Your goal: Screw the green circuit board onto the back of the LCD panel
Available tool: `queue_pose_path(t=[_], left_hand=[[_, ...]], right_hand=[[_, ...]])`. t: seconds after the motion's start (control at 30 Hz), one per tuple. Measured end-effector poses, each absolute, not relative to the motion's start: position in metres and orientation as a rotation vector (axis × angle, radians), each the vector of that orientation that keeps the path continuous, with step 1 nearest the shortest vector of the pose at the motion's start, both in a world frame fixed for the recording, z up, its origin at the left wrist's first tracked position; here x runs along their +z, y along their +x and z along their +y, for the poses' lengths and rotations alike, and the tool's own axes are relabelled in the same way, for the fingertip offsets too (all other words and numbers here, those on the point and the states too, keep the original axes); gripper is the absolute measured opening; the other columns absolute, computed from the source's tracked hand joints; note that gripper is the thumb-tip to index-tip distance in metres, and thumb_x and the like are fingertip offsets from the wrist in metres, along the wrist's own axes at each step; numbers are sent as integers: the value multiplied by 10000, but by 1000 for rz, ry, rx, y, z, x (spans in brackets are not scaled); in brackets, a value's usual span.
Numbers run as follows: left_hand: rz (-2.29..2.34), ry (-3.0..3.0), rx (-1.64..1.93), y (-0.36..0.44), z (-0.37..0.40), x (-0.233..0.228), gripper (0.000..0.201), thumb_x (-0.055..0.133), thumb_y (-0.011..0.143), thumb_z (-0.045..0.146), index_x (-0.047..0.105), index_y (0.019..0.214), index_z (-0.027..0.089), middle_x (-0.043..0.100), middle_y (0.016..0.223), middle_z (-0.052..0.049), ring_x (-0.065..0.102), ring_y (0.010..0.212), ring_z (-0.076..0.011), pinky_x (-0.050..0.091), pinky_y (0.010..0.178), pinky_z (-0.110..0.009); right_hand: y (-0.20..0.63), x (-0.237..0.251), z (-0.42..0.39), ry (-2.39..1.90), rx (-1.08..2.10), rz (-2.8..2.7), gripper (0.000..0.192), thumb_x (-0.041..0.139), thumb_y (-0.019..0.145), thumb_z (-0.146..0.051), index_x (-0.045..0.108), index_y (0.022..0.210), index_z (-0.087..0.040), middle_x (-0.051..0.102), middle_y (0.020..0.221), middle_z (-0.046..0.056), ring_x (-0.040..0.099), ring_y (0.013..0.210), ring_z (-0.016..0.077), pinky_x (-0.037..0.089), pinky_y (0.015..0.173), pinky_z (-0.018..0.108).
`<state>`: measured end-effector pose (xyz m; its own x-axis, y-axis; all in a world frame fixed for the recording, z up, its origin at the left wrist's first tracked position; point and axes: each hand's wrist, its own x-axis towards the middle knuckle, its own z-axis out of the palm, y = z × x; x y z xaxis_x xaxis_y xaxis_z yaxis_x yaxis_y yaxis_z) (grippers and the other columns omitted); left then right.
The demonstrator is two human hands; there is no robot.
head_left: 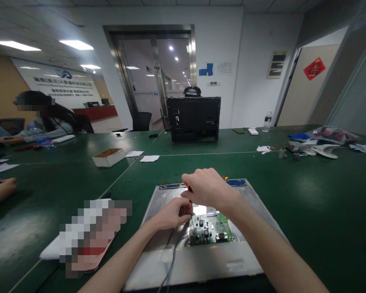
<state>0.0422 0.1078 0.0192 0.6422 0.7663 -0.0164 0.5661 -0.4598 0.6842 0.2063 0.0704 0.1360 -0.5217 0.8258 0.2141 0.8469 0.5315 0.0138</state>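
Note:
A bare metal monitor back panel (250,252) lies flat on the green table in front of me. A green circuit board (212,232) sits in its middle recess. My right hand (209,187) is closed around the top of an orange-handled screwdriver (189,190) that stands upright over the board's left edge. My left hand (172,213) pinches the screwdriver's shaft low down, next to the board. A grey cable (172,260) runs from the board toward me. Blue strips (237,182) lie along the panel's far edge.
A blurred flat object (88,236) lies left of the panel. Farther off are a small cardboard box (109,157), paper slips (149,158), a black monitor shell (193,119) and scattered parts (311,148) at right. A person sits at far left (42,118); another hand (0,189) rests at left.

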Motion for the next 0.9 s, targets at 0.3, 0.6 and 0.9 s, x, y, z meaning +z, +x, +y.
queue_pose_path(t=[0.3, 0.6, 0.9], left_hand=[[1026, 2195, 390, 43, 109, 16, 126, 515, 641, 136, 532, 763, 161, 531, 667, 24, 498, 622, -140, 382, 570, -225], [1041, 2210, 378, 42, 109, 18, 89, 531, 642, 149, 533, 731, 162, 517, 642, 28, 492, 601, -141, 378, 557, -228], [1088, 2235, 340, 42, 108, 17, 18, 532, 688, 173, 533, 700, 160, 552, 641, 16, 527, 620, -156, 395, 582, -241]], right_hand=[[207, 138, 66, -1309, -153, -2664, 263, 603, 752, -255, 566, 1001, -179, 704, 881, 60, 645, 736, 209, 339, 525, 268], [204, 136, 69, -1393, -191, -2583, 162, 522, 838, -294, 628, 913, -198, 704, 799, 59, 651, 711, 214, 328, 512, 272], [202, 135, 65, -1333, -157, -2586, 265, 551, 831, -456, 603, 907, -208, 704, 800, 46, 651, 715, 213, 312, 512, 266]])
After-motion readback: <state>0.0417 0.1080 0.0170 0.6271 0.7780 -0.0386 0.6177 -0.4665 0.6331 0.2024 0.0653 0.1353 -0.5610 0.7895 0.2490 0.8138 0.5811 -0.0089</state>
